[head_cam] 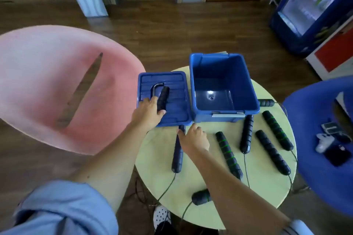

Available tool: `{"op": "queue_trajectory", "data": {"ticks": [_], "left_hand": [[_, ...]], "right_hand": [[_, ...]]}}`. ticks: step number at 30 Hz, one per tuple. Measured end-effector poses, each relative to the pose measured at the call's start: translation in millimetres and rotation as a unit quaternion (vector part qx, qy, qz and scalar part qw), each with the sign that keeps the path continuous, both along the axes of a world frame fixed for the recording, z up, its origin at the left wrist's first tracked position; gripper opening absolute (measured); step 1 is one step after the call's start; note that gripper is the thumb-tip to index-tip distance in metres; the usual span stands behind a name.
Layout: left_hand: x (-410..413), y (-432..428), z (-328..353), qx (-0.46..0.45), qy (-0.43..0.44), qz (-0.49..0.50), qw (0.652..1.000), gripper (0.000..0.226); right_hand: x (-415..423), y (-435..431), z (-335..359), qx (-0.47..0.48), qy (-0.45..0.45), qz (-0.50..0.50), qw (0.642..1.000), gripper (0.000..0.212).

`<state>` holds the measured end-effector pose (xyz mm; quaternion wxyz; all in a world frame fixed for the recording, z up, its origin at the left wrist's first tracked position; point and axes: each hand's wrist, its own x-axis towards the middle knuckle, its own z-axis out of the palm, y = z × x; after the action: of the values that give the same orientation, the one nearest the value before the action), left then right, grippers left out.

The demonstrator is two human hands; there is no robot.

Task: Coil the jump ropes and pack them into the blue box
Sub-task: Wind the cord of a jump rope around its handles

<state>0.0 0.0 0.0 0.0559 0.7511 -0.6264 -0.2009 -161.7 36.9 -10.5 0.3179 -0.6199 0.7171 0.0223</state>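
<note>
The head view shows the job has barely begun. On the left, the left hand (148,109) has its fingers (152,99) wrapped around a black rope handle (162,99) over the blue lid (177,112). Next, the right hand (194,136) rests loosely open, touching another handle (177,156) on the round tabletop (206,206). The blue box (248,89) stands open and empty. Right of it, more jump rope handles (273,151) lie spread out, cords hanging loose. No rope looks coiled yet.

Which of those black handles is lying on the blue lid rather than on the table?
The handle under the left hand, resting on the lid beside the blue box. All the others lie on the round table.
</note>
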Motion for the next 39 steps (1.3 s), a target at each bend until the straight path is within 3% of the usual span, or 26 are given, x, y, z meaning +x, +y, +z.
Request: {"op": "queue_trajectory", "data": {"ticks": [9,19,25,30,36,39], "left_hand": [[4,-14,-35,0.003,0.031,-0.021,0.999,0.063],[6,-13,-40,-0.018,0.11,-0.008,0.994,0.059],[9,23,-22,-0.013,0.235,0.041,0.971,0.054],[11,66,9,-0.023,0.3,0.017,0.953,0.047],[3,88,43,-0.049,0.344,-0.019,0.937,0.048],[-3,91,56,-0.072,0.354,-0.028,0.932,0.05]], "right_hand": [[15,7,-31,0.013,0.017,-0.046,0.999,0.054],[12,9,-42,0.022,-0.124,-0.13,0.983,0.042],[4,14,-39,0.078,-0.323,-0.187,0.924,0.028],[1,20,-8,0.089,-0.484,-0.244,0.836,0.03],[3,18,35,0.071,-0.577,-0.261,0.771,0.044],[1,15,55,0.055,-0.606,-0.241,0.756,0.042]]}}
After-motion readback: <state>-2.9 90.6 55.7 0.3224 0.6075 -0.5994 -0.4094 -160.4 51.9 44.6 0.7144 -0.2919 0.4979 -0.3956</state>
